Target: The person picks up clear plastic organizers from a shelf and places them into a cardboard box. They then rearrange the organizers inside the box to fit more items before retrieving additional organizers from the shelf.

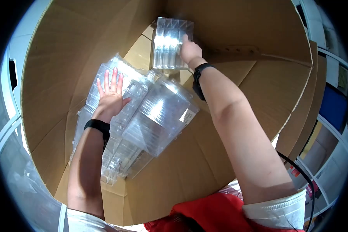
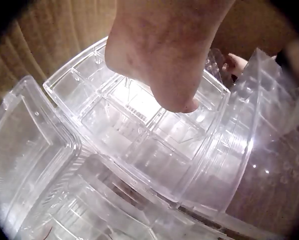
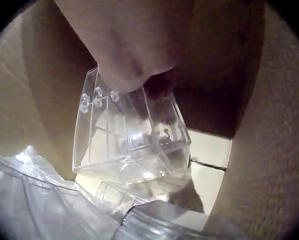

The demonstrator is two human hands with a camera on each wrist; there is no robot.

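Note:
Deep in a large cardboard box, my right hand [image 1: 191, 51] grips the right side of a clear plastic divided organizer [image 1: 168, 44]. In the right wrist view this organizer [image 3: 132, 135] shows its long parallel dividers, with the fingertips hidden at its top edge. My left hand [image 1: 111, 98] has its fingers spread and straight over a clear compartment tray [image 1: 133, 92] at the left of the pile. The left wrist view shows the thumb side of that hand [image 2: 159, 60] over the tray's square compartments [image 2: 114, 127]. Beside it lies a larger clear container [image 1: 154, 116] with a white label.
Tall cardboard walls [image 1: 81, 38] surround both arms. More clear plastic pieces [image 1: 112, 168] lie lower in the pile. Pale floor tiles [image 3: 209, 175] show under the organizer at the far end. Shelving [image 1: 330, 154] stands outside at the right, with a black cable [image 1: 303, 174] near the right arm.

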